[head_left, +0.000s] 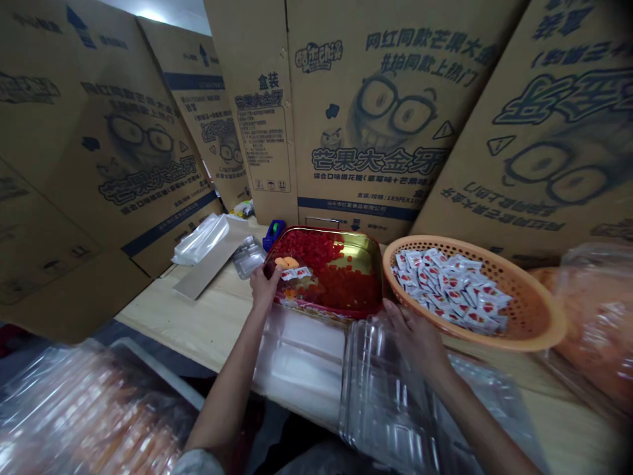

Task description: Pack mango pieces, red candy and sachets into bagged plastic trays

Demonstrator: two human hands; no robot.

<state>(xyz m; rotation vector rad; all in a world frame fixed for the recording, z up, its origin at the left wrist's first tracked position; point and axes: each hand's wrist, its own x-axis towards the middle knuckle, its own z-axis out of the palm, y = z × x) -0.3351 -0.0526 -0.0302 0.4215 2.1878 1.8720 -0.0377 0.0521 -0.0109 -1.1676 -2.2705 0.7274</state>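
A red-rimmed tray [363, 247] with a golden inside stands on the table, holding many small red pieces [316, 249]. Near its left end lie orange pieces [287, 262] and small white printed sachets [297, 273]. My left hand [264, 285] is closed on the tray's left front corner, thumb over the rim. At the right front corner, my right hand [414, 335] has its fingers against the tray's edge, slightly blurred. Beneath that hand, clear plastic boxes [380, 389] lie at the table's front. White-looking clear packaging [299, 356] sits just left of them.
An orange basket [548, 323] full of sachets [450, 290] stands right of the tray. Large cartons [366, 125] wall off the back. A blue tape dispenser [273, 234], cardboard strip [212, 260] and plastic packaging [202, 239] lie left. Bagged orange goods [99, 415] are lower left.
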